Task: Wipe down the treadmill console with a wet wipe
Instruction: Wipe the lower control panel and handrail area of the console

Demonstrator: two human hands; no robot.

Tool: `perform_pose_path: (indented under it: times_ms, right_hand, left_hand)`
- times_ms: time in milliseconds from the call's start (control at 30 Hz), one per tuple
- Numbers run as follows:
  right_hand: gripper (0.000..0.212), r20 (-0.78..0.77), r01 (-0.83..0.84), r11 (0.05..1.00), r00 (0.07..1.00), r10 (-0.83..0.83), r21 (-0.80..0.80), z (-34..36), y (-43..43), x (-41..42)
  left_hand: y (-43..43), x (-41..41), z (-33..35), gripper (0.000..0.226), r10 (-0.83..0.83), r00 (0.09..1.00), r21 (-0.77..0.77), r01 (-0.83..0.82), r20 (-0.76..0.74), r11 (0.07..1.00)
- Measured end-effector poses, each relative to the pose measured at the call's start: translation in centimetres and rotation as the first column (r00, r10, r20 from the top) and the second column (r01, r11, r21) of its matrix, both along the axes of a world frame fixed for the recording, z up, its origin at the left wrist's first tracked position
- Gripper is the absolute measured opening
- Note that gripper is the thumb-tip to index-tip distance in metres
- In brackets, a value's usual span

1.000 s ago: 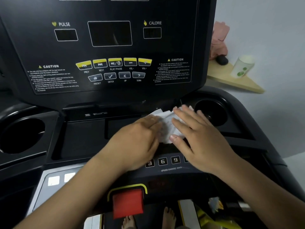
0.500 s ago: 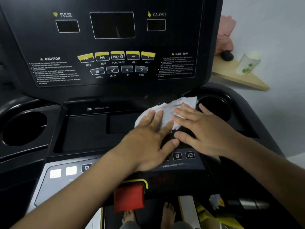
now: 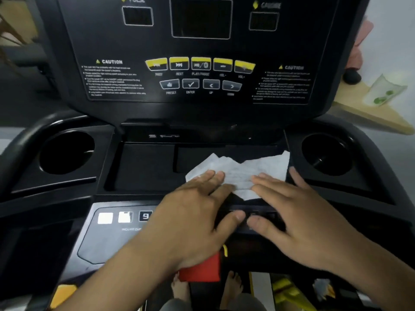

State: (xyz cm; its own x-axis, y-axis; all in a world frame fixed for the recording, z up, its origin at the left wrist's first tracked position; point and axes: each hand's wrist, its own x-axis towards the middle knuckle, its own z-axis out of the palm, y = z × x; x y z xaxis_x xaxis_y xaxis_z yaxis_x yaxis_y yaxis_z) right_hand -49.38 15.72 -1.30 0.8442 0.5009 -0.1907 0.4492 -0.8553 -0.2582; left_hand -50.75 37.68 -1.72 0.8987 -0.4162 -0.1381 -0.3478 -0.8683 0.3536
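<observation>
Left hand (image 3: 197,212): flat, fingers straight and close together, palm down. Its fingertips press the near-left part of the wet wipe (image 3: 244,170); nothing is gripped.

Right hand (image 3: 301,214): likewise flat with fingers extended, fingertips on the near-right part of the wipe. The two thumbs almost meet over the dark keypad strip at the near edge; whether they touch cannot be told.

Wet wipe: white, crumpled, opened out. It lies in the right half of the central tray (image 3: 143,169) of the treadmill console (image 3: 107,37), directly beyond both sets of fingertips. Its long axis runs left to right. The far-right corner reaches the tray wall beside the right cup holder (image 3: 325,153), and a near flap drops over the tray lip between the hands.

Governing relation: the wipe sits on the far side of both hands, shared about evenly, so neither hand is clearly nearer. The bare left half of the tray lies to the left, on the left hand's side. Judgement: a sideways stroke to the left would be led by that hand.

Surroundings: left cup holder (image 3: 67,153), yellow media buttons (image 3: 199,63) on the upright panel, red stop tab (image 3: 202,269) near the left wrist
</observation>
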Motion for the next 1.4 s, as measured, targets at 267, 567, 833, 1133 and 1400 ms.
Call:
perform_pose_path:
  times_ms: [267,567,833,1133,1400]
  right_hand:
    - [0.087,0.031,-0.156,0.986,0.988,0.154,0.059,-0.2,11.0,-0.6]
    - [0.067,0.032,0.083,0.988,0.996,-0.079,-0.129,0.2,0.7,-1.2]
    - [0.090,0.020,-0.135,0.991,0.991,0.135,0.017,-0.4,14.2,-1.8]
    - [0.075,0.033,0.156,0.953,0.988,-0.153,-0.259,0.7,0.5,-2.3]
    - [0.082,0.048,-0.265,0.964,0.963,0.265,0.005,-0.4,16.2,-3.7]
  left_hand:
    - [8.9,-3.0,-0.7,0.069,0.140,0.981,0.218,-0.166,0.131,0.962]
    - [-1.2,-1.3,-1.6,0.059,-0.006,0.977,0.000,0.006,0.215,1.000]
    - [11.6,-3.5,-1.0,0.067,0.243,0.951,0.212,-0.281,0.189,0.936]
    - [-1.1,-1.4,-2.3,0.063,-0.034,0.966,0.018,0.030,0.256,0.999]
    - [13.4,-5.2,-0.8,0.056,0.218,0.941,0.198,-0.272,0.257,0.942]
